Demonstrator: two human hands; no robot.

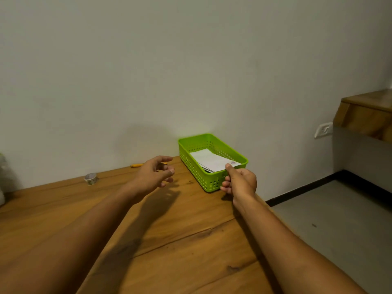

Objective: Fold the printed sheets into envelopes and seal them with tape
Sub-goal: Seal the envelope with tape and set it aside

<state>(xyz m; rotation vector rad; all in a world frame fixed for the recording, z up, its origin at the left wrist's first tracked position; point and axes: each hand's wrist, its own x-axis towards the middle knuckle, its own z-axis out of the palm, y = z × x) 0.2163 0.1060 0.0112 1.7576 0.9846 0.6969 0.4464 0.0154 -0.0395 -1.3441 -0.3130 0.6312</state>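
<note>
Inside green basket (pixel 191 164): white sheets (pixel 212 160); right hand (pixel 241 181) grips rim, left hand (pixel 152 175) relaxed.

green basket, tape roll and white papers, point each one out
green basket (pixel 192 166): head view, on its perforated left wall
tape roll (pixel 90 178): head view, on its patterned side
white papers (pixel 209 159): head view, on the top sheet

Both arms fwd; L hand (pixel 154 174) open, relaxed; R hand (pixel 240 182) grips basket (pixel 191 166) rim.
</note>
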